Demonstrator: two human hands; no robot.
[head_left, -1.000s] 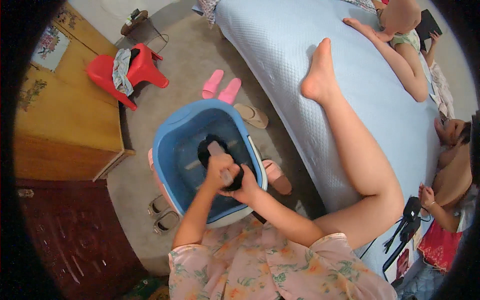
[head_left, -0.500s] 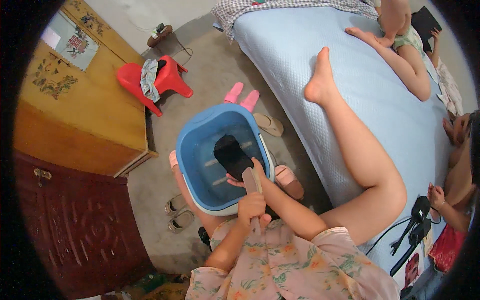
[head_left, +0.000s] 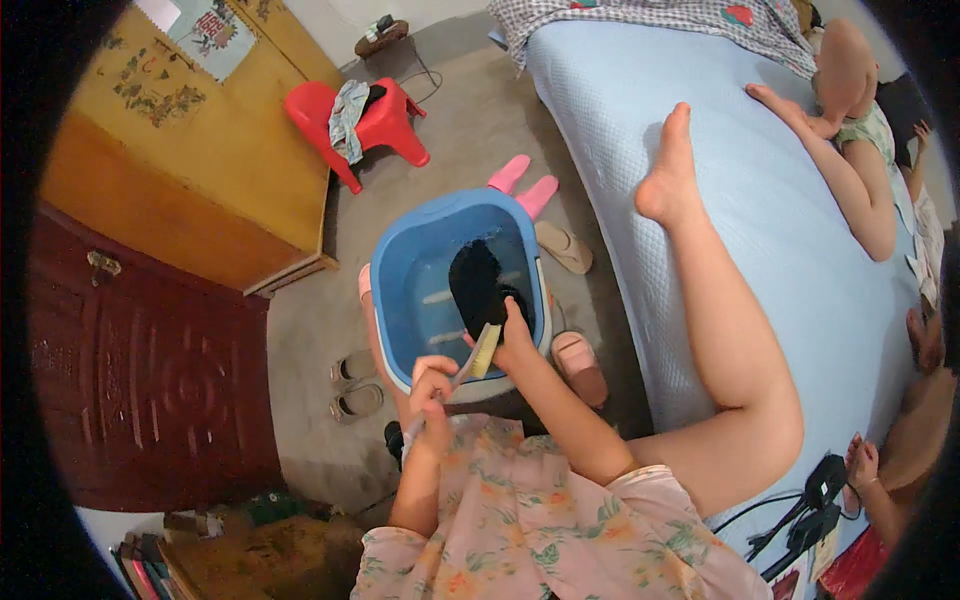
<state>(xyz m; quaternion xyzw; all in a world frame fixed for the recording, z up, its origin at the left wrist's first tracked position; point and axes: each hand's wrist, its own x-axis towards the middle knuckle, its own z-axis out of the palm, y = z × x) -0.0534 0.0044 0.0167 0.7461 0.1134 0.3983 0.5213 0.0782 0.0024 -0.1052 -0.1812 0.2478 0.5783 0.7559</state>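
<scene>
My left hand [head_left: 433, 390] is closed round the pale handle of a scrubbing brush [head_left: 487, 351]. Its cream bristles are turned sideways, beside my right wrist. A black shoe [head_left: 474, 283] is gripped at its near end by my right hand [head_left: 512, 335], over the inside of a blue basin [head_left: 400, 290]. Shallow water seems to cover the basin's floor, around pale raised strips. The fingers under the shoe are mostly hidden.
A bed with a light blue cover [head_left: 600, 110] runs along the right, my bare leg resting on it. Pink slippers [head_left: 540, 195] and other shoes [head_left: 355, 402] lie about the basin. A red stool [head_left: 385, 130] stands beyond, left. Another person's hand [head_left: 862, 462] is near black cables.
My left hand has drawn the brush back and left, off the shoe's near end, and turned it so the bristles show. The view has shifted a little. My right hand still grips the shoe.
</scene>
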